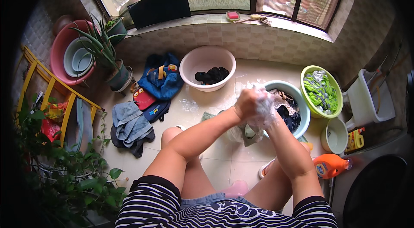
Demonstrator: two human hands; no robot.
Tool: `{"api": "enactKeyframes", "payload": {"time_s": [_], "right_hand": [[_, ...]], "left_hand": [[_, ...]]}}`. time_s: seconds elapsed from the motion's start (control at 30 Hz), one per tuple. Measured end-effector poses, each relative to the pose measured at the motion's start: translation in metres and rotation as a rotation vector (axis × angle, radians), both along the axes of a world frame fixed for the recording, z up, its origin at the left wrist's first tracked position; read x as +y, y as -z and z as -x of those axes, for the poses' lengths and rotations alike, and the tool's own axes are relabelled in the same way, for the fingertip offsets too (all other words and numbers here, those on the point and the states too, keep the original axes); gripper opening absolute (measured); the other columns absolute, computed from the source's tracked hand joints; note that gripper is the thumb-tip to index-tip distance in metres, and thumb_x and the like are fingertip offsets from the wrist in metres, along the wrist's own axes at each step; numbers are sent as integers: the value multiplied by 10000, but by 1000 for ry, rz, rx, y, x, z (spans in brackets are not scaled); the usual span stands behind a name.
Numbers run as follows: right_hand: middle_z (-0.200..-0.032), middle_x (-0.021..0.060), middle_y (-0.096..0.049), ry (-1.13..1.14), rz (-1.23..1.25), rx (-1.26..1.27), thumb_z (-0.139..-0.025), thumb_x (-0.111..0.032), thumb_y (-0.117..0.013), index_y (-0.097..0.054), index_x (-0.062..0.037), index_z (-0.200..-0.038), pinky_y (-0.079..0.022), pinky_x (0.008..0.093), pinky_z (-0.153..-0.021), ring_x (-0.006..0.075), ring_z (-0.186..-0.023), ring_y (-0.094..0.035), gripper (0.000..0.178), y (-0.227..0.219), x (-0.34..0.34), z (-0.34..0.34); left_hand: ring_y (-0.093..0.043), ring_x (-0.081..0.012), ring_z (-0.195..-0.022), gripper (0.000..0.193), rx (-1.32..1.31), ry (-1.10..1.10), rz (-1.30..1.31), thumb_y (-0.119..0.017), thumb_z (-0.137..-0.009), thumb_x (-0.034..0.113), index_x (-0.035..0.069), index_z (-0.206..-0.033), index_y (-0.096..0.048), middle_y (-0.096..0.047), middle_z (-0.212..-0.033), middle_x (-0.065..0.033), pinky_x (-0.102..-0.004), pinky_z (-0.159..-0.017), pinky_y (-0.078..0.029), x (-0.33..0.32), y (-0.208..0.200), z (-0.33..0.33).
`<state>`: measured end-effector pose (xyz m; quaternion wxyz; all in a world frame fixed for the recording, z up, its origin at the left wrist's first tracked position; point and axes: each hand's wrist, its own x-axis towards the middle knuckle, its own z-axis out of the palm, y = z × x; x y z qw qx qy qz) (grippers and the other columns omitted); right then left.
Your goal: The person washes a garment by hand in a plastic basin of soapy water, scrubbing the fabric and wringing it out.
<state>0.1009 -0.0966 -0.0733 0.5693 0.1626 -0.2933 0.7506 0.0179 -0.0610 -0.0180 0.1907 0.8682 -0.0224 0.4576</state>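
Note:
My left hand (247, 103) is closed in a fist, pressed against my right hand (264, 109), which is coated in white suds. Between and below them hangs a wet, soapy grey-green garment (249, 134), gripped by both hands; its exact kind does not show. Just right of the hands is a light blue basin (307, 113) with dark clothes (290, 118) and a pale patterned cloth in it. My forearms and hands hide part of the garment and the basin's near left side.
A pink basin (188, 66) holds black clothes. Bright green clothes fill a green basin (304, 72). A small pale basin (335, 135) and an orange detergent bottle (331, 166) stand at right. At left lie jeans (131, 120), a blue bag (161, 83) and a potted aloe (116, 75).

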Motion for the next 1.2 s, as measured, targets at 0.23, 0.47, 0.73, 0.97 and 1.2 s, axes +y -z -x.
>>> {"api": "enactKeyframes", "payload": {"time_s": [0.23,0.47,0.73,0.97,1.2], "right_hand": [[-754,25,-543,700,960,-263,-849,-216,-510,-555,-105,-907,-471,262,-575,128,-672,-538,133,-34,-14,22],[-818,4,-534,833,1071,-369,-881,-258,-468,-536,-120,-915,-484,281,-622,141,-734,-527,157,-70,-13,61],[-817,-2,-553,728,829,-309,-881,-265,-460,-559,-114,-907,-462,246,-682,125,-748,-536,182,-50,-17,43],[-799,-5,-542,1182,347,-1502,-893,-219,-421,-545,-112,-892,-460,263,-655,108,-745,-534,164,4,-27,-20],[-873,38,-600,466,731,-508,-866,-318,-491,-578,-65,-936,-468,274,-700,125,-774,-553,277,-77,-26,21]], "left_hand": [[-534,-257,-534,83,-102,-19,30,-602,-674,125,94,-616,-552,-524,-596,-98,-341,-513,-456,-15,-24,13],[-561,-232,-540,108,84,-258,-67,-519,-720,115,70,-630,-562,-551,-581,-120,-337,-476,-463,51,-14,21],[-536,-278,-554,54,-73,-177,-66,-606,-637,91,73,-626,-557,-533,-584,-97,-353,-524,-461,27,-9,14],[-540,-243,-548,10,-77,40,-39,-591,-653,75,83,-658,-589,-549,-627,-87,-343,-504,-460,-18,-22,8],[-496,-187,-480,366,-98,-212,991,-498,-877,279,52,-592,-540,-471,-512,-45,-317,-464,-370,77,-7,8]]}}
